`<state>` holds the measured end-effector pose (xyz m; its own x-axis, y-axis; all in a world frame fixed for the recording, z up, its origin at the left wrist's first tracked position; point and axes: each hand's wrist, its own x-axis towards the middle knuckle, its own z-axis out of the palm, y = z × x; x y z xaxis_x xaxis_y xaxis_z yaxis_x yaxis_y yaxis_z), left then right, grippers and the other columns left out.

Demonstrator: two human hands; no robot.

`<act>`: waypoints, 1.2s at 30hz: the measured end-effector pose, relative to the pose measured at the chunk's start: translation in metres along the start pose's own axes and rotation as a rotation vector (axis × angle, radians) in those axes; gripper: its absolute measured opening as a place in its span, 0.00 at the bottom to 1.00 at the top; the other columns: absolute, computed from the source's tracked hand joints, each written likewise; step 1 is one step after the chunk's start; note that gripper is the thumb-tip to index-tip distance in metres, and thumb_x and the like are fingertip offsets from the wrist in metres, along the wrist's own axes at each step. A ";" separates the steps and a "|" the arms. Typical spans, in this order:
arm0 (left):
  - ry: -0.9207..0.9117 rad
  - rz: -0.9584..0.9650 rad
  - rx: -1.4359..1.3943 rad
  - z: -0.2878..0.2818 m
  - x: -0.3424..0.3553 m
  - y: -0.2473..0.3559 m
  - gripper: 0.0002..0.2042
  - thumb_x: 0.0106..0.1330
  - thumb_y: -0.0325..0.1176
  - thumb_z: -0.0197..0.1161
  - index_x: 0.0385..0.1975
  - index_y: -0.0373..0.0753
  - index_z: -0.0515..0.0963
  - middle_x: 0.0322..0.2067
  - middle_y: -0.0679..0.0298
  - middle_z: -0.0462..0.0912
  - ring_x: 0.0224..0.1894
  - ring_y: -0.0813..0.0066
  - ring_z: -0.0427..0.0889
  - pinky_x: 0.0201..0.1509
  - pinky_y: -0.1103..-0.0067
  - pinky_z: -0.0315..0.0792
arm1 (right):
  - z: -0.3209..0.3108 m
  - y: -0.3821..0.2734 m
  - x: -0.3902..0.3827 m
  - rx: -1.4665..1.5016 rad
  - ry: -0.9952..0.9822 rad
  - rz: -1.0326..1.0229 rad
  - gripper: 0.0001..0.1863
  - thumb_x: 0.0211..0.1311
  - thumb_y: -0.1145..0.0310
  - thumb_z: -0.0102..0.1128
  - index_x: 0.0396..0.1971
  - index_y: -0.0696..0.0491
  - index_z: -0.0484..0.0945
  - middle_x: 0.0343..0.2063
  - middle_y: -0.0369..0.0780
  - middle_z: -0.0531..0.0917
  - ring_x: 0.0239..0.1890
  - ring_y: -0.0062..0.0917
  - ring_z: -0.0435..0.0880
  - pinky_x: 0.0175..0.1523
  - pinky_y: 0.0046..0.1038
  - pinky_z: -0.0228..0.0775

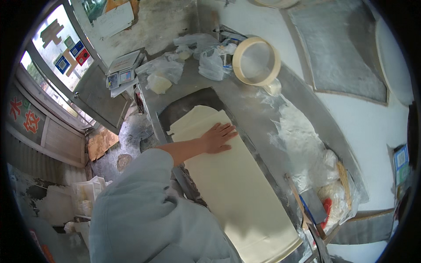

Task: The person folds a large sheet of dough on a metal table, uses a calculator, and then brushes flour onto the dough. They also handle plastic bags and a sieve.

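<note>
A long, pale, smooth sheet of dough [237, 197] lies stretched along a dark cloth [210, 94] on the metal table. At its far end the edge is uneven, with a torn-looking corner. My left hand [218, 138] rests palm down on the upper part of the dough, fingers spread and holding nothing. The grey sleeve [144, 210] of that arm covers part of the dough's left side. My right hand is outside the picture.
White flour [298, 127] is heaped along the table's right side, by a round sieve [256, 61]. Plastic bags [166, 70] and a scale [124, 65] stand at the far left. A flat metal blade [313, 206], a wooden stick and a straw brush [344, 184] lie at right.
</note>
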<state>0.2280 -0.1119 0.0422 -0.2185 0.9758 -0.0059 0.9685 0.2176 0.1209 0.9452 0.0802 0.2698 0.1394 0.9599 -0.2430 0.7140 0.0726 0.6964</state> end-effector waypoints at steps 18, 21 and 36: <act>0.386 -0.275 0.134 -0.032 0.038 -0.483 0.22 0.59 0.36 0.56 0.55 0.43 0.71 0.64 0.49 0.56 0.69 0.52 0.48 0.69 0.52 0.37 | -0.139 -0.169 -0.297 0.281 0.438 0.483 0.10 0.47 0.63 0.57 0.28 0.48 0.83 0.25 0.39 0.84 0.27 0.33 0.84 0.31 0.36 0.74; -0.094 -0.423 0.269 -0.054 0.062 -0.534 0.22 0.60 0.38 0.55 0.56 0.45 0.71 0.65 0.50 0.55 0.69 0.52 0.48 0.70 0.54 0.34 | -0.155 -0.206 -0.304 0.361 0.495 0.394 0.10 0.45 0.65 0.58 0.29 0.49 0.84 0.24 0.40 0.84 0.26 0.33 0.83 0.31 0.36 0.74; 0.198 -0.677 -0.114 -0.058 0.046 -0.652 0.19 0.54 0.30 0.57 0.48 0.45 0.73 0.43 0.55 0.79 0.46 0.56 0.78 0.47 0.65 0.73 | -0.264 -0.348 -0.317 0.377 0.682 0.161 0.09 0.42 0.70 0.60 0.28 0.49 0.83 0.14 0.39 0.78 0.14 0.31 0.76 0.22 0.33 0.69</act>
<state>-0.4198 -0.2104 0.0206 -0.7954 0.6028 0.0629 0.5964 0.7601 0.2580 0.4715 -0.1780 0.2829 -0.1032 0.9136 0.3934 0.9219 -0.0607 0.3827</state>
